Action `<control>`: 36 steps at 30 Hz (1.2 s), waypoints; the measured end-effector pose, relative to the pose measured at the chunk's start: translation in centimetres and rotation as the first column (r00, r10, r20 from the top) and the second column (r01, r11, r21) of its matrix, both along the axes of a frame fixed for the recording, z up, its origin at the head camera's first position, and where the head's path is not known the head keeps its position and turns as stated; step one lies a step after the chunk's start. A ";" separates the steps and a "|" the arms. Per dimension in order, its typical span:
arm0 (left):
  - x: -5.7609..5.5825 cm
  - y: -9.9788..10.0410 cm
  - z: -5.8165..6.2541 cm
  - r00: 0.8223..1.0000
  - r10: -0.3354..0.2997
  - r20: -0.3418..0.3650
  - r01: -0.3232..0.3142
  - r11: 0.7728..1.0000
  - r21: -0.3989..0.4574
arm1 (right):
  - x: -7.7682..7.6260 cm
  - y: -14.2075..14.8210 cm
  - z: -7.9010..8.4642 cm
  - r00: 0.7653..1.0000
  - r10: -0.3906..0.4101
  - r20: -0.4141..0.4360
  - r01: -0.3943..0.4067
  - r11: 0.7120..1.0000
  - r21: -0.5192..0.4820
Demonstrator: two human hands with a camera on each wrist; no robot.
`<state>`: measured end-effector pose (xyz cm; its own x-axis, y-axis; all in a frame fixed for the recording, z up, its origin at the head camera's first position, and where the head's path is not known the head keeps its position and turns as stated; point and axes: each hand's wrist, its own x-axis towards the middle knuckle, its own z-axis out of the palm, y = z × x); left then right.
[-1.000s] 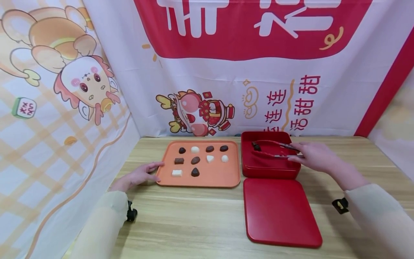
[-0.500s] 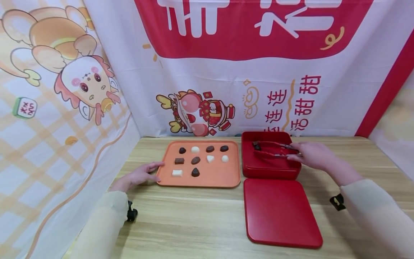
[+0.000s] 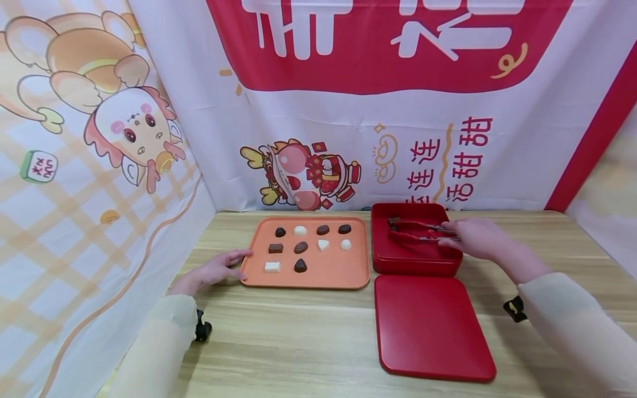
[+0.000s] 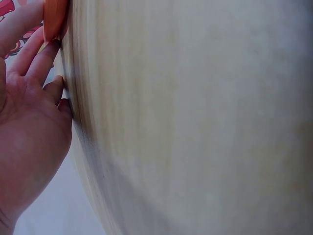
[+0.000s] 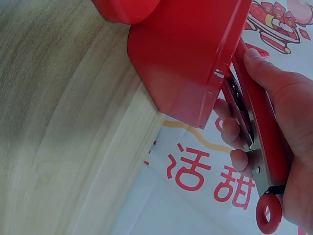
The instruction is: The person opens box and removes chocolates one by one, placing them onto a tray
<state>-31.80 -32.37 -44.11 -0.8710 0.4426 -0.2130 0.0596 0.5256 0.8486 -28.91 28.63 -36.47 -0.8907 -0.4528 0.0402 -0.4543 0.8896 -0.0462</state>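
Observation:
My right hand [image 3: 475, 237] grips red-and-metal tongs [image 3: 429, 239], whose red tips reach into the open red box [image 3: 417, 266]. A brown square chocolate [image 3: 393, 220] is inside the box at its back left, beside the tips; whether they still touch it I cannot tell. In the right wrist view, thumb and fingers wrap round the red handles of the tongs [image 5: 268, 132]. The left hand [image 3: 215, 269] touches the left edge of an orange tray [image 3: 343, 273] with extended fingers. In the left wrist view, its fingertips meet the tray rim [image 4: 54, 19] close to the tabletop.
Several dark, brown and white chocolates stand on the tray in rows, among them a dark cone-shaped one [image 3: 300, 265] and a white rectangular one [image 3: 272, 267]. A red lid [image 3: 433, 326] lies on the wooden table [image 3: 288, 342] in front of the box. Printed cloths hang behind and left.
The right hand and tongs have shifted slightly left and down. The brown chocolate now shows more apart from the tong tips. The left hand and the tray stay put.

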 end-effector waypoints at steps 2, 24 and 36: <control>0.0 0.0 0.1 1.000 -0.004 -0.005 0.004 1.000 -0.004 | 0.0 0.0 -0.1 1.000 0.002 -0.011 -0.002 1.000 -0.004; -0.1 -0.1 -0.1 0.999 -0.014 -0.034 0.014 1.000 -0.010 | 2.5 0.9 1.9 0.997 -0.031 -0.074 0.026 0.997 -0.071; -0.3 -0.2 -0.3 1.000 -0.021 -0.023 0.021 1.000 -0.014 | 4.4 -0.6 3.7 0.970 0.053 -0.237 -0.059 0.998 -0.021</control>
